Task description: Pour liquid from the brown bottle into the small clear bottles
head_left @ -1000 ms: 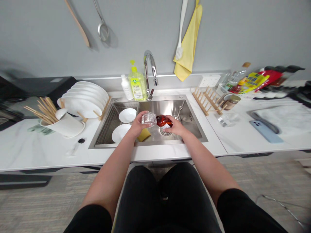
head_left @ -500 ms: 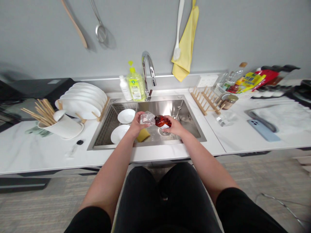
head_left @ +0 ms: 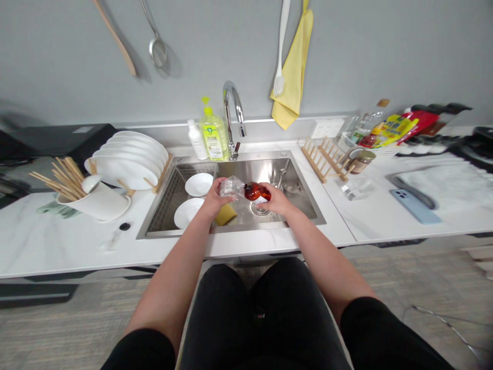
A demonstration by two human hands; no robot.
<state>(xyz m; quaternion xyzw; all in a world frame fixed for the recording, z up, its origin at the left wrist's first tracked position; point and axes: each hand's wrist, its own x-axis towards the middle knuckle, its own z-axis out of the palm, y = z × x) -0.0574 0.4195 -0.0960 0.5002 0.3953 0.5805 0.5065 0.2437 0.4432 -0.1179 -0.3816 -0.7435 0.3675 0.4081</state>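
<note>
Over the sink (head_left: 304, 205), my left hand (head_left: 214, 198) is closed around a clear see-through container (head_left: 233, 187). My right hand (head_left: 272, 199) grips a brown glass bottle (head_left: 252, 191) with a white label. The bottle lies nearly on its side, its neck pointing left at the container's opening; whether they touch I cannot tell. Any liquid passing between them is too small to make out. Below my left hand is a yellow sponge (head_left: 226, 214). Two white bowls, a rear one (head_left: 199, 184) and a front one (head_left: 187, 213), sit in the sink's left side.
Behind the sink stand a faucet (head_left: 232, 118), a green dish soap bottle (head_left: 214, 133) and a white bottle (head_left: 197, 140). White plates (head_left: 127, 159) and a chopstick holder (head_left: 96, 200) are at left. A wooden rack (head_left: 325, 159), a jar (head_left: 362, 162) and a phone (head_left: 415, 206) lie right.
Both hands keep their hold on the clear container and the brown bottle. The container has turned slightly, and the whole view has shifted a little.
</note>
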